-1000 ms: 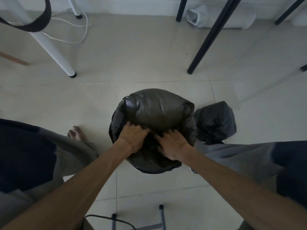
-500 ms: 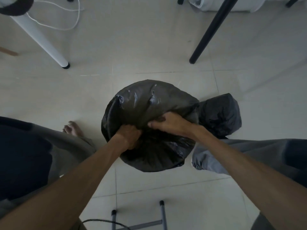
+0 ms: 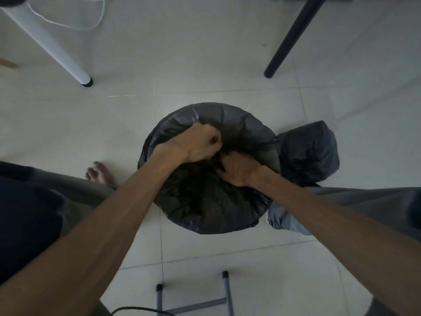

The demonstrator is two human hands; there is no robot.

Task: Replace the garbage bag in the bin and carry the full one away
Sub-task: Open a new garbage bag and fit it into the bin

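Bag [image 3: 227, 206] mouth faces up; both hands, left [image 3: 200, 142] and right [image 3: 239, 169], seemingly clench its plastic.

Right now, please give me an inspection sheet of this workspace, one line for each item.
Surface: pale tiled floor, no spill seen.
Job's things: bin hidden under the black liner bag; tied full bag on the floor at its right, touching it.
Clutter: nothing seen.
Hands: left hand fisted on the liner film; right hand pressing into the liner, grip unclear.
Cables: white cable near the white leg; black cable at the bottom edge.
Surroundings: black leg, grey metal frame, bare foot.
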